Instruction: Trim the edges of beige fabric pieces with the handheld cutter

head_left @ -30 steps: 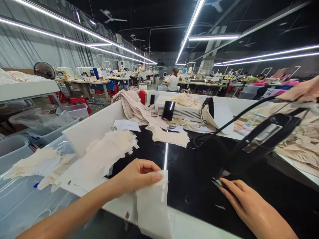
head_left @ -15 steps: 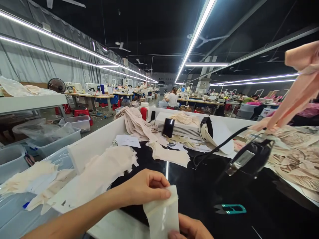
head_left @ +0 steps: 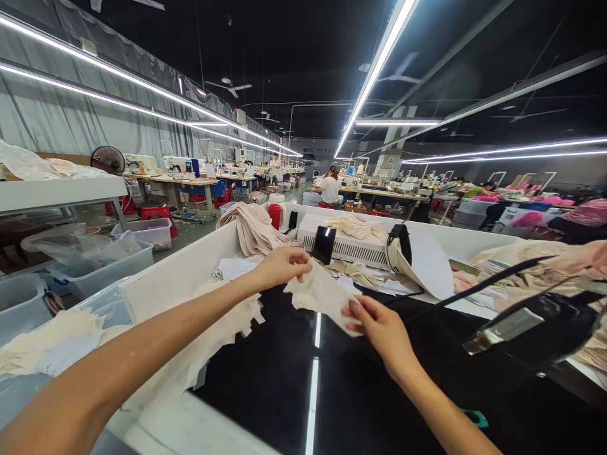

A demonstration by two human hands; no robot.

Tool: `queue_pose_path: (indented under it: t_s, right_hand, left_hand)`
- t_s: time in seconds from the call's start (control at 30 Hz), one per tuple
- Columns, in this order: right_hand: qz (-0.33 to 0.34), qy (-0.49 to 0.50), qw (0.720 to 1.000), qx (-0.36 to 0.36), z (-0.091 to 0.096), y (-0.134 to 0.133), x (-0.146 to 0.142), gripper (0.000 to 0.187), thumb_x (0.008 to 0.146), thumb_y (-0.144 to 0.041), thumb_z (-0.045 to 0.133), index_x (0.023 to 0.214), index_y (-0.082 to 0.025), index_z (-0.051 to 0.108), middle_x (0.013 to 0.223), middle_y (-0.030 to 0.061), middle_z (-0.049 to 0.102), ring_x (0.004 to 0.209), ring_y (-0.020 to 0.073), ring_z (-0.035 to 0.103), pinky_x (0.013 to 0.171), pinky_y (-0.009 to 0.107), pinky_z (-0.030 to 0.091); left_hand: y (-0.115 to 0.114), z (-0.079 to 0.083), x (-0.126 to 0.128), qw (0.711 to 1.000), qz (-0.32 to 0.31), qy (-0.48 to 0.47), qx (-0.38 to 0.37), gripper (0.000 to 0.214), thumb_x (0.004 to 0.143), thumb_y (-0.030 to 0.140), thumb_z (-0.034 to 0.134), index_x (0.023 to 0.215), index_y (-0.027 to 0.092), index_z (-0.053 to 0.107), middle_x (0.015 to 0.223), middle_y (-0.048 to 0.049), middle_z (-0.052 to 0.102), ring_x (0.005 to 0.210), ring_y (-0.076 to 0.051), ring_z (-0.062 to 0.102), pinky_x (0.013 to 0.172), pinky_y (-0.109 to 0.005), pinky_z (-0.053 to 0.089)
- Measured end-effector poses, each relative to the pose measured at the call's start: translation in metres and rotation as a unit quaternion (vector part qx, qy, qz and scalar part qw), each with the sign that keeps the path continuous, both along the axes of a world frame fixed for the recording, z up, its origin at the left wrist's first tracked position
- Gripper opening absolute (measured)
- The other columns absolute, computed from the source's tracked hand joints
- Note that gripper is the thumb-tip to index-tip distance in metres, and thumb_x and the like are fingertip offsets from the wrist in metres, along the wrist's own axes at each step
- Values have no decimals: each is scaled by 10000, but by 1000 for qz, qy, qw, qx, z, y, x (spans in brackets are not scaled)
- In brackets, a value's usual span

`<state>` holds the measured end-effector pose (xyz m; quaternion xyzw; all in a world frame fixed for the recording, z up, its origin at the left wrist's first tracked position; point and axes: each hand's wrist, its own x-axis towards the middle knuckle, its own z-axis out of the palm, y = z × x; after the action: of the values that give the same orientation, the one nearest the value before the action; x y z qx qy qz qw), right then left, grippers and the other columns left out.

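Both my arms reach out over a glossy black table [head_left: 265, 385]. My left hand [head_left: 281, 266] pinches the upper left edge of a cream fabric piece [head_left: 320, 296]. My right hand [head_left: 379, 328] grips the same piece at its lower right corner. The piece hangs between the two hands just above a stack of cut cream pieces [head_left: 332, 268]. More cream cut pieces [head_left: 222, 322] lie spread at the table's left edge.
A black iron-like tool [head_left: 535, 325] with a cable sits at right, a teal thread snip [head_left: 477, 417] near it. A white machine box [head_left: 351, 246], a dark phone [head_left: 324, 244], a tape roll [head_left: 403, 246] and folded fabric [head_left: 251, 230] stand behind. Clear bins [head_left: 90, 265] are at left; workers sit at sewing tables beyond.
Both hands moved from near my body out over the table. The small piece held before is gone from my left hand; both hands now hold a cream piece further out.
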<state>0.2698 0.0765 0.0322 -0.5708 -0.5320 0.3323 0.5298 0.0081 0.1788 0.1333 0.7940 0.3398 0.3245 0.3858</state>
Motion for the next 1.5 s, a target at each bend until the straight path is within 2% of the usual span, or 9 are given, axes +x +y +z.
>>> queue_pose_path:
  t_s: [0.1, 0.17, 0.33, 0.47, 0.7, 0.97, 1.17, 1.3, 1.5]
  right_hand:
    - [-89, -80, 989, 84, 0, 36, 13, 564, 1028, -640, 617, 1323, -211, 835, 1342, 157, 859, 1308, 375, 803, 1198, 592, 624]
    - [-100, -139, 978, 119, -7, 51, 20, 496, 1047, -520, 564, 1318, -216, 848, 1455, 159, 829, 1427, 380, 742, 1317, 621, 508]
    - [-47, -276, 952, 121, -40, 57, 27, 404, 1026, -290, 531, 1147, -233, 911, 1358, 126, 880, 1323, 330, 807, 1243, 539, 586]
    - [-17, -367, 924, 108, -58, 52, 29, 423, 1046, -201, 521, 1193, -239, 916, 1367, 115, 881, 1299, 307, 824, 1194, 496, 629]
    - [-21, -495, 863, 98, -55, 50, 28, 504, 1080, -89, 452, 1327, -186, 881, 1419, 148, 855, 1325, 313, 791, 1187, 461, 603]
    - [-79, -598, 794, 76, -41, 34, 14, 555, 999, 25, 535, 1310, -275, 883, 1310, 94, 866, 1055, 268, 712, 855, 357, 492]
    - [-90, -628, 769, 82, -42, 29, 2, 595, 1024, 20, 531, 1451, -283, 813, 1384, 103, 835, 1156, 286, 703, 921, 379, 492]
    - [-72, -645, 757, 83, -48, 31, 5, 578, 1008, 23, 555, 1421, -281, 820, 1321, 85, 851, 1126, 266, 740, 911, 359, 511]
    - [-82, -655, 746, 87, -62, 34, 8, 586, 997, 51, 509, 1408, -225, 822, 1295, 132, 847, 1056, 288, 786, 893, 390, 568]
  left_hand:
    - [20, -5, 14, 997, 19, -13, 68, 180, 979, 307, 694, 1069, 186, 792, 1034, -45, 827, 985, -213, 765, 891, -299, 594]
    - [28, -20, 16, 995, 22, 3, 100, 163, 993, 271, 683, 1059, 192, 810, 1103, -47, 839, 1044, -224, 766, 980, -321, 586]
    - [36, -74, 3, 988, 2, 93, 124, 156, 921, 131, 704, 972, 196, 836, 956, -36, 848, 948, -235, 773, 961, -318, 575]
    - [38, -97, -6, 980, -14, 140, 138, 174, 951, 112, 711, 1017, 202, 845, 1105, -61, 874, 1085, -259, 803, 1037, -321, 562]
    - [33, -103, -10, 967, -30, 194, 164, 270, 1042, 132, 651, 1204, 205, 854, 1305, -87, 866, 1238, -281, 800, 1123, -344, 555]
    - [28, -102, -11, 957, -4, 224, 184, 443, 1017, 81, 550, 1281, 245, 866, 1367, -39, 862, 1293, -267, 793, 1182, -358, 577]
    - [33, -85, 11, 958, 14, 202, 201, 457, 1103, 140, 475, 1404, 195, 814, 1458, -76, 825, 1379, -256, 755, 1257, -360, 539]
    - [36, -91, 28, 955, -10, 221, 196, 389, 1127, 226, 576, 1456, 199, 782, 1509, -92, 799, 1429, -264, 731, 1278, -368, 526]
    - [37, -109, 29, 943, 18, 289, 162, 486, 1109, 396, 699, 1566, 232, 707, 1718, -173, 624, 1644, -389, 541, 1379, -625, 392]
